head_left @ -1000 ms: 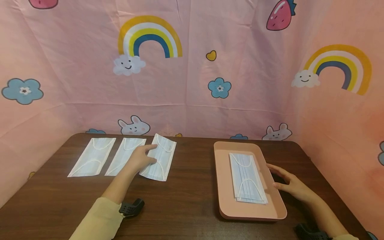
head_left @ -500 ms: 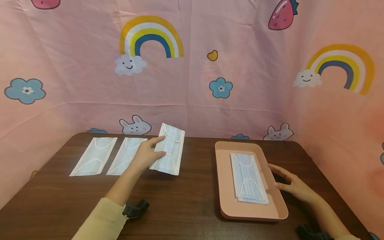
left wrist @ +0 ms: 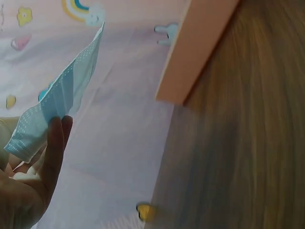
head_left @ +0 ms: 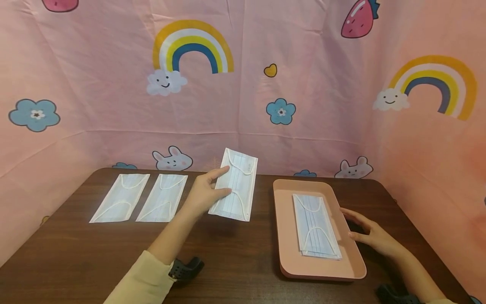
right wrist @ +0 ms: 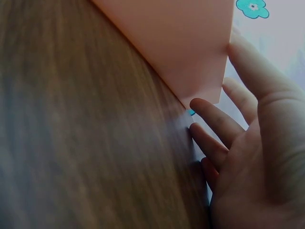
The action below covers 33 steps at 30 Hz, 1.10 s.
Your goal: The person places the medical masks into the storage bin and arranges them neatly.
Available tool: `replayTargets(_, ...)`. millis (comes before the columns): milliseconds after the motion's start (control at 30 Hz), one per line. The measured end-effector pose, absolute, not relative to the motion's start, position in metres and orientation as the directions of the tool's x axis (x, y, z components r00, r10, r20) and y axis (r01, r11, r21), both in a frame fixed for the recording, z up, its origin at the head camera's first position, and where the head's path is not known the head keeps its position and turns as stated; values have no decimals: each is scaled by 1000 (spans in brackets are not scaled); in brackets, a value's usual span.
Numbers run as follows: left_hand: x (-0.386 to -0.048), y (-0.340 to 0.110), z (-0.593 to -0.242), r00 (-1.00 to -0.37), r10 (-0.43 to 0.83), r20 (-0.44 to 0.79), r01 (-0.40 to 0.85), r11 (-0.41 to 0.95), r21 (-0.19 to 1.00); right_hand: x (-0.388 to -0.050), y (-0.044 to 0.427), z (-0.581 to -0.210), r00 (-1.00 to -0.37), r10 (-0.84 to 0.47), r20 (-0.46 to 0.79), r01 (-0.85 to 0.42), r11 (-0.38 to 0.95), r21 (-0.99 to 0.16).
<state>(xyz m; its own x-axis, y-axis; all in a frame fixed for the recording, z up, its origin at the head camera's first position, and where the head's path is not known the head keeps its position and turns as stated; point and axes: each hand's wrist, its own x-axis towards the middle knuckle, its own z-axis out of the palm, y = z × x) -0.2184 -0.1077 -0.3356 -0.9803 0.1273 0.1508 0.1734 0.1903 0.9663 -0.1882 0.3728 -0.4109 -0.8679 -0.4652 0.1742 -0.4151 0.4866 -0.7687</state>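
Note:
The left hand (head_left: 203, 193) pinches a pale blue face mask (head_left: 236, 185) by its left side, holding it tilted above the table. In the left wrist view the mask (left wrist: 62, 98) is seen nearly edge-on, with fingers (left wrist: 56, 143) against it. At the right, the right hand (head_left: 379, 241) touches the right rim of a pink tray (head_left: 286, 264) with thumb and fingertips, its fingers loosely extended. The right wrist view shows that hand (right wrist: 257, 148) at the tray's side (right wrist: 181, 43). Inside the tray lie overlapping masks (head_left: 317, 226).
Two more masks, one at the far left (head_left: 120, 198) and one beside it (head_left: 163, 198), lie flat on the brown table (head_left: 235, 270). A pink patterned cloth (head_left: 212, 105) rises behind the table and along its sides.
The left hand has lifted its mask off the table and carried it rightward, towards the tray. The right hand has stayed at the tray's rim.

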Motion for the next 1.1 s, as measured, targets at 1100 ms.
replayTargets(1100, -201, 40, -358, -991, 112, 68, 57, -98, 994, -188, 372, -406, -872, -465, 156, -403, 498, -768)
